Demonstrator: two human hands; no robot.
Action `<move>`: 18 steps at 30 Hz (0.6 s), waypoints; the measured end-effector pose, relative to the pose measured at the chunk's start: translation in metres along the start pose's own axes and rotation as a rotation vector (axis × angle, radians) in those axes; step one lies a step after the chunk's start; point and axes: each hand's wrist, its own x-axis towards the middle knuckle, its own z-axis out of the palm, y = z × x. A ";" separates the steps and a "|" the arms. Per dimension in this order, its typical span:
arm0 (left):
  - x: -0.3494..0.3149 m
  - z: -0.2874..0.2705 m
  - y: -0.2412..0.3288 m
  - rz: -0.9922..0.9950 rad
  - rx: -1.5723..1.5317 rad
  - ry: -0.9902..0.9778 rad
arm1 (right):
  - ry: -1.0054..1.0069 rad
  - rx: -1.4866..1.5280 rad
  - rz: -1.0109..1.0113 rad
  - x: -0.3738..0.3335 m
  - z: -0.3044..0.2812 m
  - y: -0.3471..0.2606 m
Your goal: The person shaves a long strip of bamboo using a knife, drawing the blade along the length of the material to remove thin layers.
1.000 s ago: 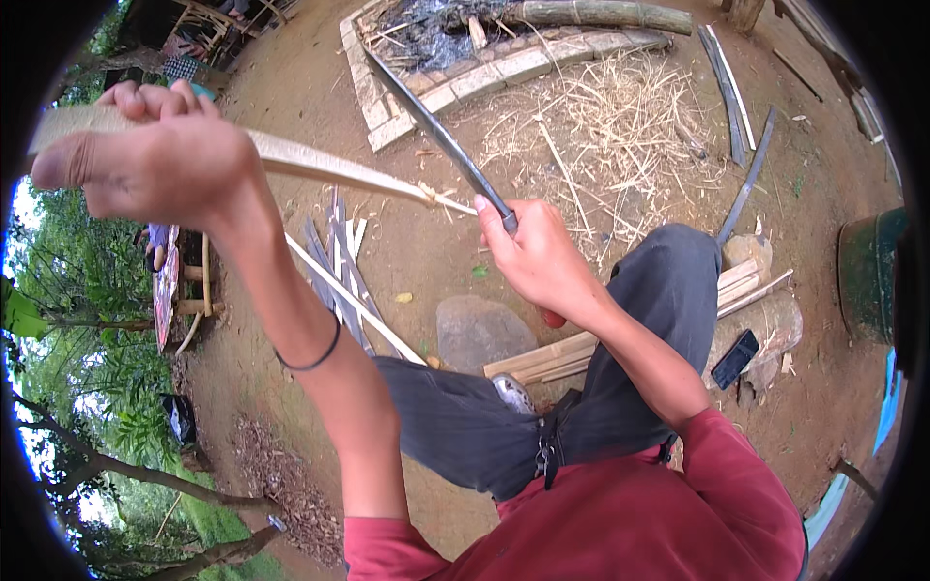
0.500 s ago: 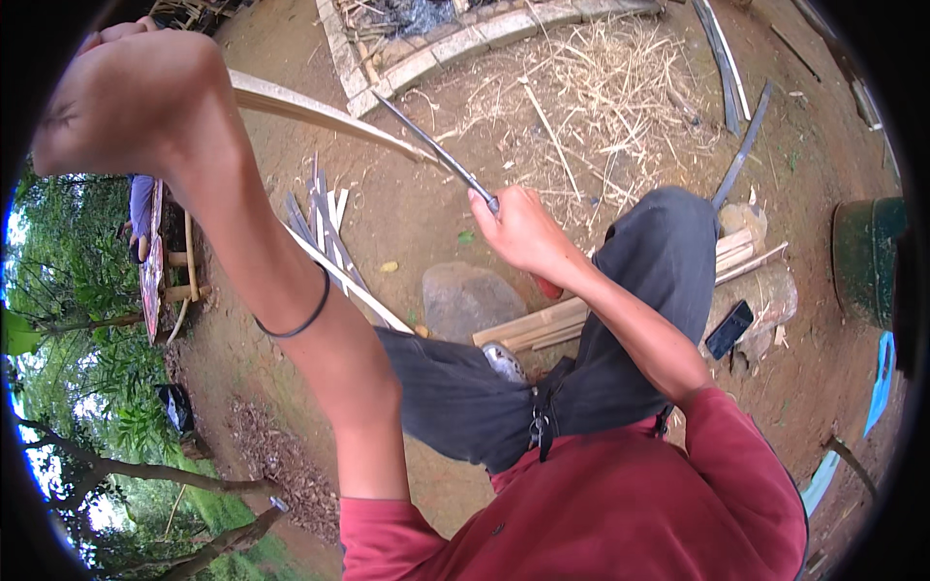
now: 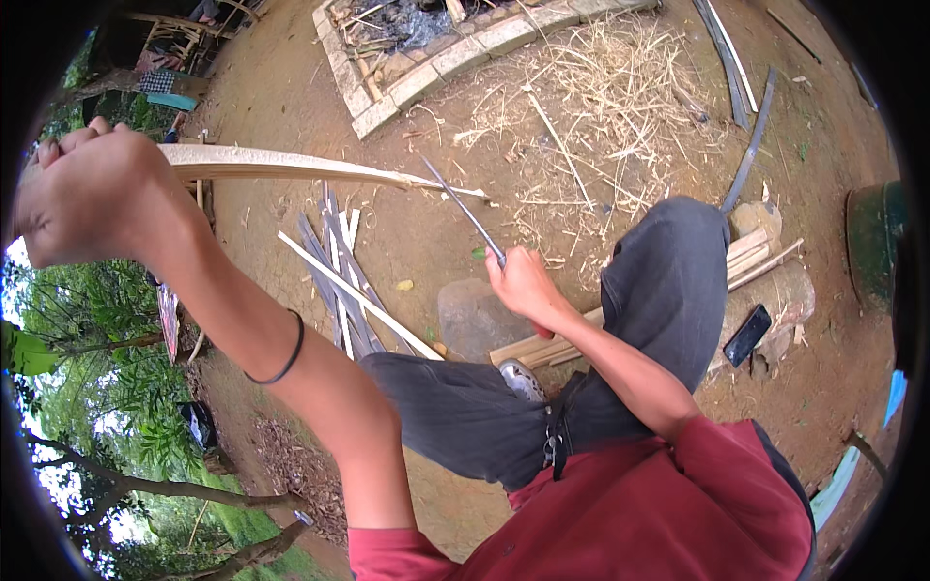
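My left hand (image 3: 92, 194) is raised at the far left, closed round one end of a long pale split bamboo strip (image 3: 281, 165). The strip runs to the right in front of me and narrows toward its far tip. My right hand (image 3: 523, 284) grips a long-bladed knife (image 3: 465, 211) by its red handle (image 3: 542, 331), above my bent knee. The dark, narrow blade points up and to the left, and crosses the strip close to its thin end. Whether the edge touches the strip, I cannot tell.
Thin shavings (image 3: 620, 116) lie beyond my right hand, near a brick-edged fire pit (image 3: 407, 92). Dark and pale strips (image 3: 339, 271) are on the ground to the left. A rock (image 3: 475, 315), split bamboo pieces (image 3: 542, 341), a phone (image 3: 747, 335) on a log, and a green bin (image 3: 872, 247) surround me.
My left hand has moved down and to the left, pulling the strip so it lies more level. The strip's thin tip now shows past the blade. My right hand has shifted slightly down and right.
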 end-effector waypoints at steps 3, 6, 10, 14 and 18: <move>-0.003 0.000 -0.012 0.021 0.060 -0.023 | -0.109 0.201 0.092 -0.017 -0.029 -0.052; 0.002 0.004 -0.014 0.038 0.060 -0.006 | -0.039 0.319 -0.045 -0.003 -0.076 -0.109; -0.003 -0.004 -0.019 0.033 0.103 -0.020 | 0.138 0.466 -0.192 -0.009 -0.090 -0.150; 0.006 0.017 -0.014 0.040 0.078 0.010 | 0.067 0.133 -0.073 -0.007 -0.006 -0.054; 0.009 0.004 -0.015 0.034 0.058 0.038 | -0.063 0.273 -0.023 -0.007 -0.029 -0.079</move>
